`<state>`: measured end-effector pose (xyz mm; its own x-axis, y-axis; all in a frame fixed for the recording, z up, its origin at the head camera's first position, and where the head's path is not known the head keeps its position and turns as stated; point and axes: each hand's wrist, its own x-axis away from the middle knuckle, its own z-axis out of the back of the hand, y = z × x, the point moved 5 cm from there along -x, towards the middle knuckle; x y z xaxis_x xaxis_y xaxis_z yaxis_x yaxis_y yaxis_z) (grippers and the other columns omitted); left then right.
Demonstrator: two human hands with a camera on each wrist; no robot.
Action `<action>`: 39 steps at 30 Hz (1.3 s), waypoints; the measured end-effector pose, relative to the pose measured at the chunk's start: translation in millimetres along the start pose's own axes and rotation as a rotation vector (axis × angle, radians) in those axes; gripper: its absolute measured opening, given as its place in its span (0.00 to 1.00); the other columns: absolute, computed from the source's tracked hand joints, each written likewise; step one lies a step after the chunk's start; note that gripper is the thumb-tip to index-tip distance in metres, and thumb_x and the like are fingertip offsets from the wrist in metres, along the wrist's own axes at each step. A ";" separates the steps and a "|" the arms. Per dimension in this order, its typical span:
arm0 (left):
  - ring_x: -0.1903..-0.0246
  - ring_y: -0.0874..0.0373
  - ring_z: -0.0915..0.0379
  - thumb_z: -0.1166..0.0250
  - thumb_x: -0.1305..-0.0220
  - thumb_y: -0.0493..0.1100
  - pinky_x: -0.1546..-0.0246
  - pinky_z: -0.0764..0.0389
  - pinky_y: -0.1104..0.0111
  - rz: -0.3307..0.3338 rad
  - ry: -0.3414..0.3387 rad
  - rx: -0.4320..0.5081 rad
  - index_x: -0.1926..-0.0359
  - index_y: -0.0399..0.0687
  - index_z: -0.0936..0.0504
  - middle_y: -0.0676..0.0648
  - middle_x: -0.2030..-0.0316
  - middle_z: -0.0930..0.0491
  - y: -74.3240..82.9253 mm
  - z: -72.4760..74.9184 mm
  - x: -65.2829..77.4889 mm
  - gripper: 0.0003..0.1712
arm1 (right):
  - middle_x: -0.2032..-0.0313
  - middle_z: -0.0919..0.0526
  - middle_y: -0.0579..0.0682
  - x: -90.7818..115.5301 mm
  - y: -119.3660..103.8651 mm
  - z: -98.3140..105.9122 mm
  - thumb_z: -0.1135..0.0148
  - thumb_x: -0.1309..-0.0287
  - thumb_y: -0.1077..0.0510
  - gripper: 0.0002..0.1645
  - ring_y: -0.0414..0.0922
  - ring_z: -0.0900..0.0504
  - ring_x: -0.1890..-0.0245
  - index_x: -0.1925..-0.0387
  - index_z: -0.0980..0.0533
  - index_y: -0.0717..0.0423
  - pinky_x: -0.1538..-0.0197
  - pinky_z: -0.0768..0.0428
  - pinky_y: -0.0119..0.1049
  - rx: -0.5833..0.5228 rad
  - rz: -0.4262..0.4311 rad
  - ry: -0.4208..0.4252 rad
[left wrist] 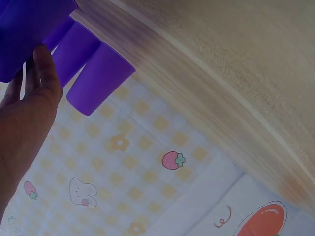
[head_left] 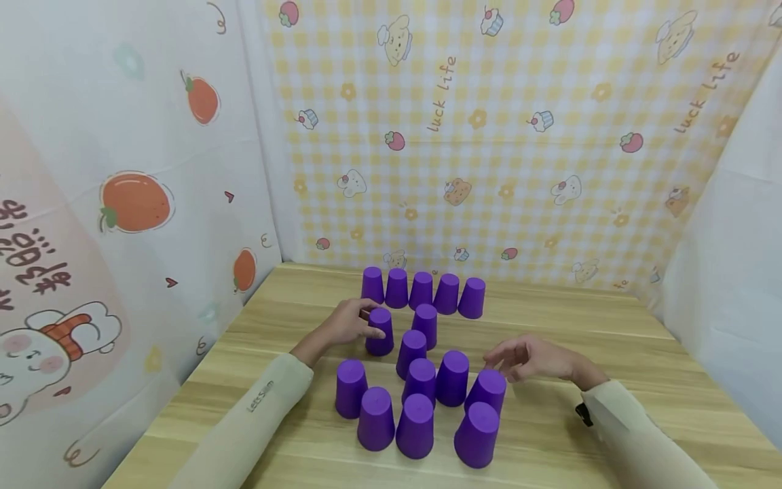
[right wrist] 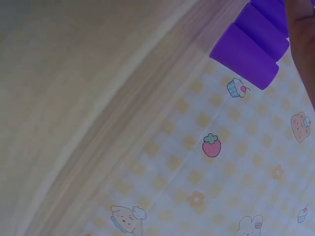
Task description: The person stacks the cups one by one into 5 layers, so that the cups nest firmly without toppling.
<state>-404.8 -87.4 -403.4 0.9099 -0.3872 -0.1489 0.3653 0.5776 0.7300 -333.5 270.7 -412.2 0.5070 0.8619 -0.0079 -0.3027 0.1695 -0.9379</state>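
My left hand (head_left: 351, 322) holds an upside-down purple cup (head_left: 380, 333) by its left side, thumb in front and fingers behind. The left wrist view also shows this hand (left wrist: 34, 105) against a large purple cup (left wrist: 29, 34). My right hand (head_left: 537, 358) hovers beside a purple cup (head_left: 487, 391) at the right of the group, its fingers loosely bent and nothing in them. Only part of the right hand (right wrist: 302, 44) shows in the right wrist view. Another purple cup (head_left: 424, 327) stands just right of the held one.
Along the back of the wooden table (head_left: 568, 319), several inverted purple cups (head_left: 422, 292) stand in a row. More stand scattered nearer the front, such as a left cup (head_left: 351, 389) and a front right cup (head_left: 476, 436). A checked cloth (head_left: 489, 156) hangs behind.
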 end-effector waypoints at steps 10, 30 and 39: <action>0.55 0.50 0.19 0.19 0.53 0.44 0.54 0.18 0.61 0.015 0.056 0.009 0.45 0.37 0.20 0.44 0.56 0.16 -5.5 3.9 -9.7 0.34 | 0.43 0.19 0.53 1.5 -6.6 -14.2 0.39 0.45 0.76 0.32 0.48 0.18 0.48 0.38 0.35 0.80 0.55 0.16 0.44 -0.078 0.039 -0.009; 0.56 0.46 0.21 0.26 0.41 0.48 0.57 0.17 0.59 -0.105 0.274 0.063 0.41 0.40 0.23 0.40 0.50 0.19 34.4 54.4 -46.6 0.30 | 0.49 0.16 0.53 -2.0 -4.4 -28.2 0.38 0.46 0.78 0.29 0.46 0.17 0.49 0.41 0.29 0.72 0.58 0.15 0.41 -0.111 0.058 0.046; 0.48 0.47 0.25 0.29 0.39 0.53 0.50 0.21 0.55 -0.003 0.288 0.034 0.39 0.43 0.25 0.43 0.46 0.21 27.8 56.6 -65.3 0.31 | 0.52 0.15 0.52 5.2 -8.9 -23.4 0.39 0.42 0.73 0.24 0.45 0.16 0.54 0.42 0.27 0.69 0.59 0.16 0.40 0.019 0.059 0.171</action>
<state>-465.2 -86.7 -335.6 0.9289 -0.1664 -0.3307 0.3658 0.5504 0.7505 -309.3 262.5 -412.1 0.6176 0.7768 -0.1229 -0.3499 0.1315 -0.9275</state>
